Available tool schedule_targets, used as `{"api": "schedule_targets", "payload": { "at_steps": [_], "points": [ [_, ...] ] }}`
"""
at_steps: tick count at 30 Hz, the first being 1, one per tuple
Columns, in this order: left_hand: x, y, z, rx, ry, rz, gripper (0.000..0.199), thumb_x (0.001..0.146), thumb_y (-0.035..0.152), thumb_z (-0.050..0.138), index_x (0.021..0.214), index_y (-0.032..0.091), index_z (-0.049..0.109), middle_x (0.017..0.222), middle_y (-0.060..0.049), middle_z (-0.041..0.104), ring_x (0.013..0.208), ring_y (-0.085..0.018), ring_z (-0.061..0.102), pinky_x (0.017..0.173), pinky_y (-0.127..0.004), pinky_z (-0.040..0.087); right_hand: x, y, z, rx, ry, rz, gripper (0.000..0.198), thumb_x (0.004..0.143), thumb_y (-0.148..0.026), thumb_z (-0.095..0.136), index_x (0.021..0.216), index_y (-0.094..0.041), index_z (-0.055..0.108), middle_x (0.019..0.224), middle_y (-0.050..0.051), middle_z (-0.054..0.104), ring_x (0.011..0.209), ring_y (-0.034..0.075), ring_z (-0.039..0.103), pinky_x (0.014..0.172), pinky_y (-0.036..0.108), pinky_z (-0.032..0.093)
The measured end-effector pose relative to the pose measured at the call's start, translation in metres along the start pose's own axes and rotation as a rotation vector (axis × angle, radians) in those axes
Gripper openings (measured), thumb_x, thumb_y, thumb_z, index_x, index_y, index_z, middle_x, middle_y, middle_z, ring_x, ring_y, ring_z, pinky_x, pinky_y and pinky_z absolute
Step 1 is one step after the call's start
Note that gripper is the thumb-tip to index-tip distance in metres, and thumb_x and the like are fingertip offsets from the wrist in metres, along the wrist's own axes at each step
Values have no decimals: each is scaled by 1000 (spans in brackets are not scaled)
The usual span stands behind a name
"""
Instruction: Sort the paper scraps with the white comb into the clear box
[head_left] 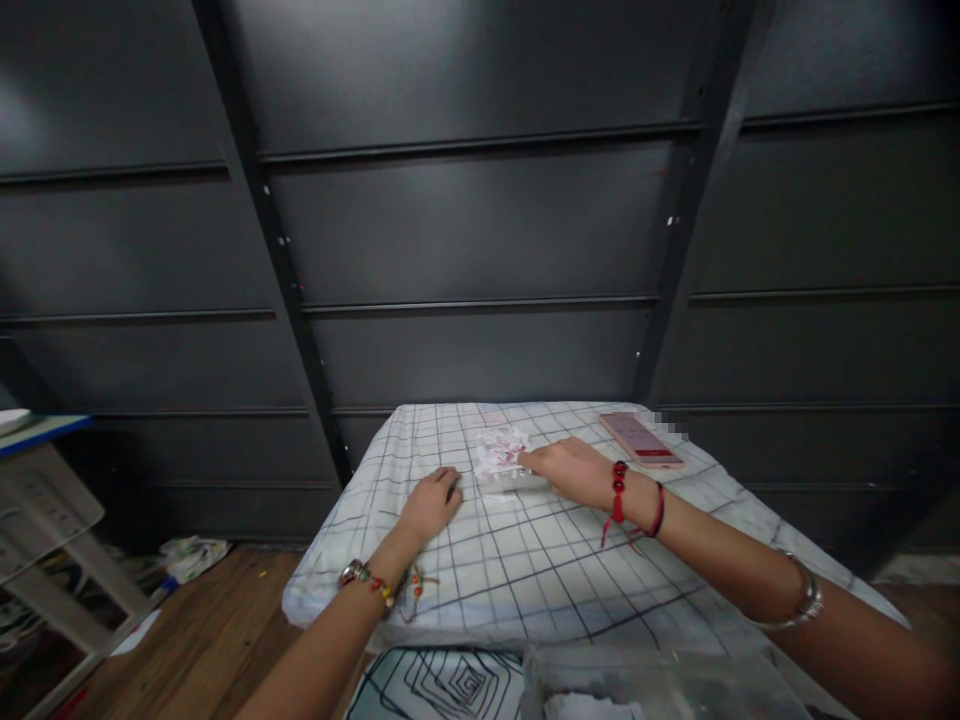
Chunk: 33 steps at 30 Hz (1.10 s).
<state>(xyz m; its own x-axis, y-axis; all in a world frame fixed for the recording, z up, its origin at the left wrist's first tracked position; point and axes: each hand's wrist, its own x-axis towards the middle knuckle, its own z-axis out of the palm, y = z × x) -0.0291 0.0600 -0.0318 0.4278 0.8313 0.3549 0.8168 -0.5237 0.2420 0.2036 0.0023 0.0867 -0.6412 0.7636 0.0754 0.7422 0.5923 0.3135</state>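
My left hand [433, 505] lies on the white checked cloth [450, 580], palm down with its fingers loosely stretched, holding nothing. Just to its right is a small light-coloured box [525, 482], topped by a heap of white and pink paper-like pieces [501, 452]. My right hand [574, 472] reaches over the box from the right. Its thumb and fingertips are pressed together at the edge of the heap; whatever is between them is too small to make out. A pink-edged phone [641, 440] lies face up beyond my right hand.
At the near edge stands a clear plastic bin [675, 690] with white pieces inside, beside a patterned panel [450, 680]. A dark panelled wall [480, 220] rises behind the cloth-covered table. On the left are a desk [45, 440] and a crumpled bag [193, 557] on the wooden floor.
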Motion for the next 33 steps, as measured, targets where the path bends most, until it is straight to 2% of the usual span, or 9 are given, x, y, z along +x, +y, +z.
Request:
{"api": "schedule_targets", "payload": {
  "at_steps": [8, 13, 18, 24, 33],
  "points": [
    [1, 2, -3, 26, -26, -17, 29, 83, 17, 40, 107, 12, 55, 114, -9, 56, 103, -19, 52, 92, -28, 38, -11, 11, -3, -49, 5, 72, 31, 77, -4, 36, 98, -17, 55, 87, 6, 67, 74, 19, 62, 53, 26, 34],
    [1, 4, -4, 41, -27, -11, 29, 83, 17, 40, 107, 11, 55, 113, -9, 56, 102, -19, 53, 92, -28, 38, -15, 12, 2, -27, -33, 52, 30, 76, -4, 38, 96, -17, 56, 85, 6, 67, 73, 18, 62, 53, 24, 33],
    [0, 2, -3, 37, -24, -6, 30, 83, 18, 39, 108, 12, 55, 113, -9, 56, 103, -19, 52, 91, -29, 39, -20, 16, 4, -26, 5, 99, 28, 76, -4, 40, 95, -18, 56, 87, 5, 67, 75, 19, 62, 56, 26, 35],
    [1, 2, -2, 29, -10, 9, 30, 83, 18, 39, 108, 11, 55, 113, -10, 56, 102, -20, 53, 91, -29, 39, -12, 10, 10, -42, -17, 70, 30, 76, -1, 36, 96, -16, 54, 89, 7, 66, 76, 20, 62, 54, 26, 36],
    [2, 2, -1, 22, -12, -1, 29, 83, 17, 39, 107, 13, 55, 113, -9, 56, 103, -19, 53, 92, -29, 39, -26, 14, 7, -25, 13, 71, 29, 73, 0, 39, 92, -16, 54, 84, 5, 66, 76, 19, 61, 57, 27, 37]
  ]
}}
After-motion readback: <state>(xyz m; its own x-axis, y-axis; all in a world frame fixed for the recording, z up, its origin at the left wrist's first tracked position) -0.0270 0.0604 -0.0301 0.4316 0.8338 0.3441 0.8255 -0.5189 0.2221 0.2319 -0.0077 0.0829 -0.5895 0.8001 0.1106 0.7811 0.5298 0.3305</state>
